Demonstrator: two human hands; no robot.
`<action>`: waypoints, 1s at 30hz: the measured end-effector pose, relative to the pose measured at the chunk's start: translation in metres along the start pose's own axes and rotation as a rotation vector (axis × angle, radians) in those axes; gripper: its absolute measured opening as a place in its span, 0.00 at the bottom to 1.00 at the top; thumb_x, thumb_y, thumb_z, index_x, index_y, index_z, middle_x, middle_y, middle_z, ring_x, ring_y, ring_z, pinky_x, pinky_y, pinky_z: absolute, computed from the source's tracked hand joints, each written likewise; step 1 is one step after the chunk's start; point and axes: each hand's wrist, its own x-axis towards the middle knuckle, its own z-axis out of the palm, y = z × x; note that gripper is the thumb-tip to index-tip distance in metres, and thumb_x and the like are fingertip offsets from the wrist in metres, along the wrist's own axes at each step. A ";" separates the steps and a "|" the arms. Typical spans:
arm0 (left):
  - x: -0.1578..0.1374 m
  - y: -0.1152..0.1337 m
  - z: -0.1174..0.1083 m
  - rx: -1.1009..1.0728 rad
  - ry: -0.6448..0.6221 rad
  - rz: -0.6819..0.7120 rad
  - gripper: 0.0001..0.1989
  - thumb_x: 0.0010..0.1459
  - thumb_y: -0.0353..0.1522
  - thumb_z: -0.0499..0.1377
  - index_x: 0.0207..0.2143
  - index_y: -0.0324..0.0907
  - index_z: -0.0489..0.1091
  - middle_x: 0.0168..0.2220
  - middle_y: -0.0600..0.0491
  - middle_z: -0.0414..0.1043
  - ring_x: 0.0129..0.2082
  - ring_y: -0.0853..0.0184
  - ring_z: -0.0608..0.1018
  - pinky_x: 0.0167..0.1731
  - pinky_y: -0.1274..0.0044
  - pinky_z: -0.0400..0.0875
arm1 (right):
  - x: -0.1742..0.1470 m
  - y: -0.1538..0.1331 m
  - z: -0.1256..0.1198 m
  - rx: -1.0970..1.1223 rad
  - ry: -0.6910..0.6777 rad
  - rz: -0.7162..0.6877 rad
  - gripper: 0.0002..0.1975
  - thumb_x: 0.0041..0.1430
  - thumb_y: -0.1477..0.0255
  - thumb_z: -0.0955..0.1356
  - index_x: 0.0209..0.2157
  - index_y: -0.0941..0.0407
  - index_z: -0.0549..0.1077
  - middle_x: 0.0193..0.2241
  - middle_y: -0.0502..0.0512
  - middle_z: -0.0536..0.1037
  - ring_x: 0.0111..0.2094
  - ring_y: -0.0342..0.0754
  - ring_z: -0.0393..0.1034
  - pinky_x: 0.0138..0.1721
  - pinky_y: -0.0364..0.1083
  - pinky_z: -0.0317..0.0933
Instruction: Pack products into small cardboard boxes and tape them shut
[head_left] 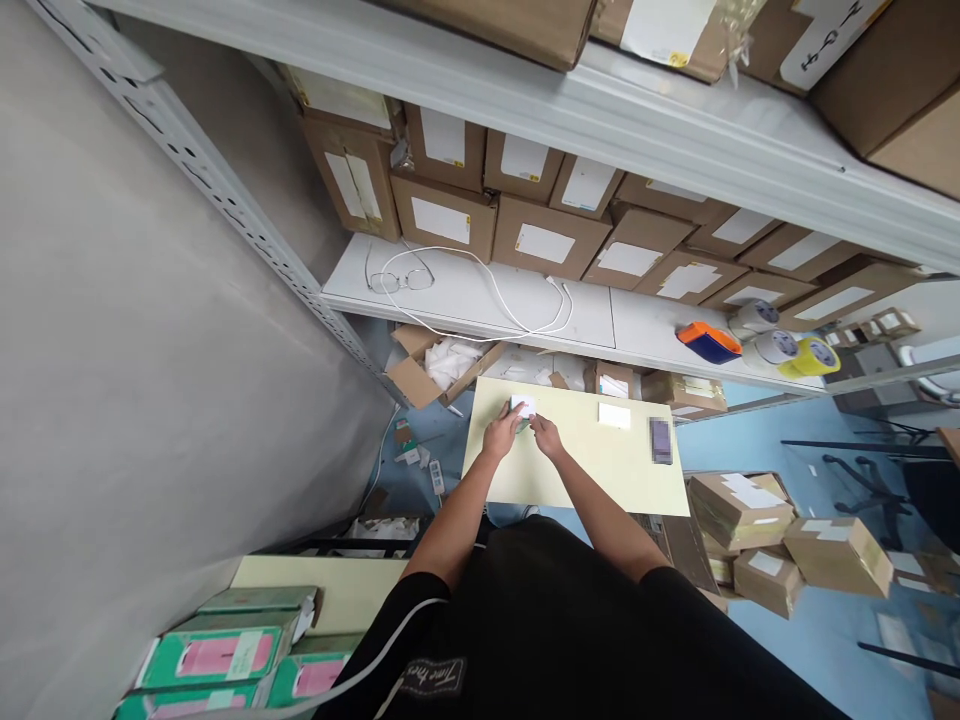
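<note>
- White box (525, 404), over the bench's (581, 465) far left part, held in the left hand's (499, 436) grip.
- Right hand (547, 437) at the box's near right corner; cannot tell whether its grip closes.
- White packet (614, 416), lying farther right.
- Dark pixelated item (661, 441), near the right edge.

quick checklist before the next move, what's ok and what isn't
1. Left hand holding the small white item: ok, fingers at its left side.
2. Right hand gripping firmly: cannot tell; its fingers are at the item's near right corner.
3. White block on the table, apart from both hands: ok, to their right.
4. Cable clear of the glasses: not ok, its loop crosses them on the shelf.
5. Underside of the item sound: cannot tell, hidden from this view.
</note>
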 end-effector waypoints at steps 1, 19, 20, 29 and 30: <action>0.000 0.000 0.000 0.004 0.003 -0.002 0.22 0.70 0.41 0.55 0.64 0.54 0.72 0.70 0.46 0.63 0.58 0.49 0.78 0.64 0.58 0.65 | -0.001 -0.001 -0.002 -0.045 -0.003 -0.023 0.28 0.65 0.44 0.59 0.46 0.48 0.79 0.43 0.54 0.83 0.50 0.59 0.75 0.57 0.56 0.65; -0.015 -0.002 0.003 0.143 0.011 -0.035 0.24 0.73 0.44 0.52 0.69 0.62 0.64 0.74 0.54 0.55 0.60 0.53 0.77 0.60 0.64 0.70 | -0.009 -0.001 -0.017 -0.695 -0.030 -0.237 0.19 0.71 0.70 0.63 0.58 0.58 0.74 0.44 0.65 0.85 0.44 0.56 0.80 0.46 0.47 0.66; -0.016 -0.001 0.004 0.156 0.012 -0.035 0.24 0.73 0.44 0.51 0.69 0.61 0.64 0.74 0.55 0.55 0.60 0.53 0.77 0.60 0.65 0.70 | -0.010 -0.003 -0.019 -0.726 -0.037 -0.240 0.18 0.72 0.69 0.62 0.58 0.57 0.74 0.45 0.64 0.85 0.43 0.55 0.80 0.45 0.46 0.66; -0.013 0.004 0.013 -0.005 0.079 -0.105 0.23 0.72 0.40 0.53 0.67 0.51 0.69 0.73 0.51 0.58 0.65 0.55 0.73 0.62 0.67 0.69 | -0.002 -0.011 -0.010 0.080 0.061 0.149 0.16 0.52 0.55 0.74 0.33 0.52 0.74 0.32 0.50 0.82 0.36 0.50 0.77 0.37 0.45 0.66; -0.013 0.005 0.014 -0.033 0.082 -0.112 0.23 0.72 0.39 0.53 0.66 0.50 0.70 0.73 0.50 0.58 0.65 0.56 0.73 0.62 0.68 0.68 | -0.002 -0.011 -0.007 0.186 0.060 0.209 0.18 0.49 0.55 0.76 0.34 0.52 0.74 0.31 0.50 0.81 0.34 0.49 0.76 0.35 0.45 0.66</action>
